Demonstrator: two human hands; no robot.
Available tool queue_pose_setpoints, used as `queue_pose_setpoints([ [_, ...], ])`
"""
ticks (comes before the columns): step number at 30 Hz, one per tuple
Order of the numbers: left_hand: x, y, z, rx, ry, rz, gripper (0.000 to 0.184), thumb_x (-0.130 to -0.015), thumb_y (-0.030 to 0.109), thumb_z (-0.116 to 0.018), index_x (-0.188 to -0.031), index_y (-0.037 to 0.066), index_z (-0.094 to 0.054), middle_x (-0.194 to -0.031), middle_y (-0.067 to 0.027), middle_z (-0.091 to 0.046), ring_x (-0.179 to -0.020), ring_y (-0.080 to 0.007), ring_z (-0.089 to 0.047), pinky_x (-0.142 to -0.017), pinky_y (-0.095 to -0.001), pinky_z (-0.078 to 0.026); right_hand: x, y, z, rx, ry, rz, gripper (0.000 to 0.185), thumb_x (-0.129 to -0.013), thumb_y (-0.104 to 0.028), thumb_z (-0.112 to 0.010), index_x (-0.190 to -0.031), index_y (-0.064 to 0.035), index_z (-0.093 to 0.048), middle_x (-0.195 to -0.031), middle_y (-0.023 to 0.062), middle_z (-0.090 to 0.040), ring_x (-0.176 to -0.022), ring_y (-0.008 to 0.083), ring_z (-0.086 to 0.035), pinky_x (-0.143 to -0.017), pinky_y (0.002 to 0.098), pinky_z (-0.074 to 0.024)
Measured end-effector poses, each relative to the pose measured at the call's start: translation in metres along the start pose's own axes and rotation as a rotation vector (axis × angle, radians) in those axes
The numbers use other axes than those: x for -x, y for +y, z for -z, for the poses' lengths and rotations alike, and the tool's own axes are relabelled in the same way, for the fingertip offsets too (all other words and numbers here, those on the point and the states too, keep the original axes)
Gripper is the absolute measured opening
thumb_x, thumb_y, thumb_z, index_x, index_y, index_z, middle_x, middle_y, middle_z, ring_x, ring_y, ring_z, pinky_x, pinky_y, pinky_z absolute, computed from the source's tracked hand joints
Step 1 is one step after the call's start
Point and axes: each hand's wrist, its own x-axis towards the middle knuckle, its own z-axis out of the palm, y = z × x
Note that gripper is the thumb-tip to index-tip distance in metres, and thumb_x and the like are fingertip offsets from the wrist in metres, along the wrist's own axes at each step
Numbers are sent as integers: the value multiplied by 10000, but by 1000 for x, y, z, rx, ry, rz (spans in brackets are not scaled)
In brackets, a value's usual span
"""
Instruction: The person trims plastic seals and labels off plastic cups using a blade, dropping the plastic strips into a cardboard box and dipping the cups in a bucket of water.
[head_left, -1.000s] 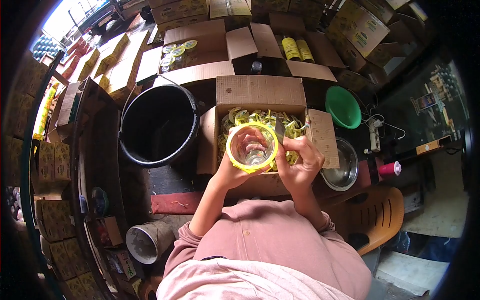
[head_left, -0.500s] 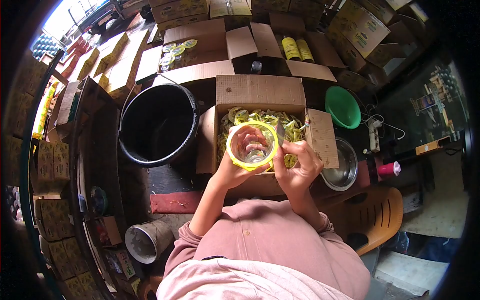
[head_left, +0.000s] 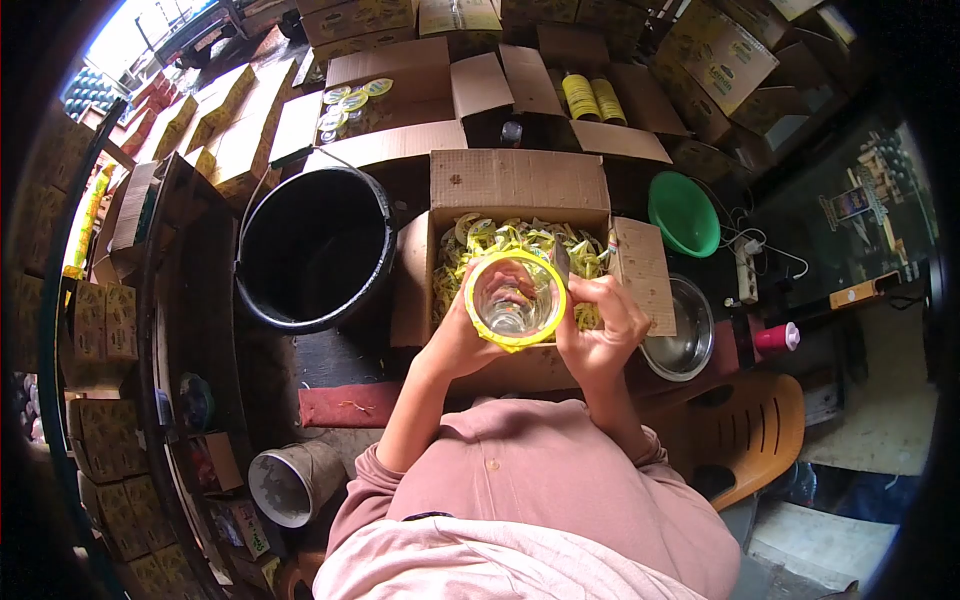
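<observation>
A clear plastic cup [head_left: 512, 310] with a yellow film band round its rim is gripped by my left hand [head_left: 455, 325], its open mouth facing up toward me. My right hand [head_left: 603, 325] pinches a thin dark blade [head_left: 561, 260], held against the right side of the cup's rim. Most of the blade's lower part is hidden by my fingers. Below both hands stands an open cardboard box [head_left: 520, 180] with many yellow lid-film scraps [head_left: 590, 262] in it.
On the left is a black bucket [head_left: 250, 250]; on the right, a green basin [head_left: 685, 213] and a metal bowl [head_left: 700, 330]. Behind, one open carton [head_left: 390, 140] holds several sealed cups [head_left: 350, 102], another holds yellow rolls [head_left: 580, 97]. An orange chair [head_left: 765, 430] stands at right.
The cup has shifted slightly right and down, turning a little in my left hand. My right hand with the blade stays close beside the rim.
</observation>
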Motion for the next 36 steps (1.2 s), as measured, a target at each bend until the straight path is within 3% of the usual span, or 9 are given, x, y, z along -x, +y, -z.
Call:
queue_pose_setpoints([
  [11, -3, 6, 0, 40, -106, 24, 781, -609, 23, -759, -1238, 39, -296, -1091, -93, -467, -949, -174, -536, -812, -300, -447, 2, 9, 2, -140, -24, -111, 129, -642, 57, -664, -746, 15, -598, -625, 57, -566, -552, 113, -538, -510, 215, -408],
  [20, -4, 0, 0, 111, 43, 45, 763, -621, 51, -755, -1249, 28, -322, -1145, -93, -436, -1045, -193, -482, -907, -346, -401, -2, 4, -4, 17, 45, 1, 143, -662, 42, -649, -783, -16, -599, -658, 69, -581, -553, 147, -587, -510, 242, -456],
  [25, -9, 1, -6, 281, 67, -6, 649, -753, 59, -588, -1297, 34, -237, -1180, -123, -392, -1147, -218, -386, -980, -377, -293, 0, 1, -9, 81, 80, -5, 110, -663, 18, -656, -749, -7, -593, -659, 75, -586, -574, 168, -585, -534, 260, -456],
  [36, -9, 4, -15, 89, 122, -9, 694, -727, 32, -634, -1287, 55, -225, -1133, -108, -414, -1064, -189, -430, -892, -325, -341, 6, -1, -8, 122, 90, -4, 99, -681, -4, -657, -758, -23, -597, -680, 77, -596, -586, 187, -597, -538, 267, -468],
])
